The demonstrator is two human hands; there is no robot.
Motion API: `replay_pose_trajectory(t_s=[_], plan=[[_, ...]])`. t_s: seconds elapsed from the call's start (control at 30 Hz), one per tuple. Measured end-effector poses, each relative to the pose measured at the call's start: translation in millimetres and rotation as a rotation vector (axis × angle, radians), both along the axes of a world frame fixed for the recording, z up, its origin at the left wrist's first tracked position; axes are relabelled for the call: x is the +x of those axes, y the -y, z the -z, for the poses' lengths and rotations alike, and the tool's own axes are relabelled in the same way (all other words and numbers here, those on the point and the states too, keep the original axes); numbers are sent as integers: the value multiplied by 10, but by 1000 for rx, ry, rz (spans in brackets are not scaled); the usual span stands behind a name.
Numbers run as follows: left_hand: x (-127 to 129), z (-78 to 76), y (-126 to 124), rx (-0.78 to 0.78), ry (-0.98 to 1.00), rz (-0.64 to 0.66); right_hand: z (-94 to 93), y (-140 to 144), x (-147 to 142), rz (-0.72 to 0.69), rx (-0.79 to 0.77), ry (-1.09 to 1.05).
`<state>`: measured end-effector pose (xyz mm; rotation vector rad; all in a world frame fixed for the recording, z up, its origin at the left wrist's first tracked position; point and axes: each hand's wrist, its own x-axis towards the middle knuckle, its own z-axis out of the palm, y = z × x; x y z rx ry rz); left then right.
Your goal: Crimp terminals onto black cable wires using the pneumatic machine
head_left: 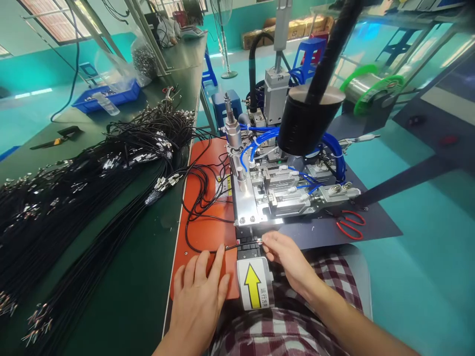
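Note:
A thin black cable (237,245) runs across the front slot of a small metal machine (267,193). My right hand (287,257) pinches the cable's metal tip at the slot's right side. On the orange mat (206,222), my left hand (200,287) lies flat, its fingertips pressing the cable down just left of the slot. Below the slot, a white label with a yellow arrow (253,285) points toward the machine.
A large heap of black cables with metal ends (92,168) covers the green bench at left. Red scissors (351,225) lie right of the machine. A black hood (309,118) hangs over it. At the far left sits a blue tray (107,96).

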<state>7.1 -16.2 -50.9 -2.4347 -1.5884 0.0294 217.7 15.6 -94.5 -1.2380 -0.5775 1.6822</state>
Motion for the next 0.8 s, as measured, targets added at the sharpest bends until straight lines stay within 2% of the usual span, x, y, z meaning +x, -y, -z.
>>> replay_pose_trajectory(t_s=[0.17,0.3,0.43,0.53,0.63,0.73,0.8], plan=[[60,-33,12,-21,22,-7,160,168,182,48,-12,26],[43,-3,7,-7,79,22,132,256,276,76,-42,73],[20,69,-52,-34,132,-3,88,294,281,96,-81,101],[23,107,-238,-35,265,-5,165,348,301,90,-91,117],[27,116,-527,-116,425,79,321,444,369,76,-78,173],[31,97,-747,-118,439,70,479,537,466,65,-62,251],[46,60,-795,-109,424,52,566,555,534,39,-52,312]])
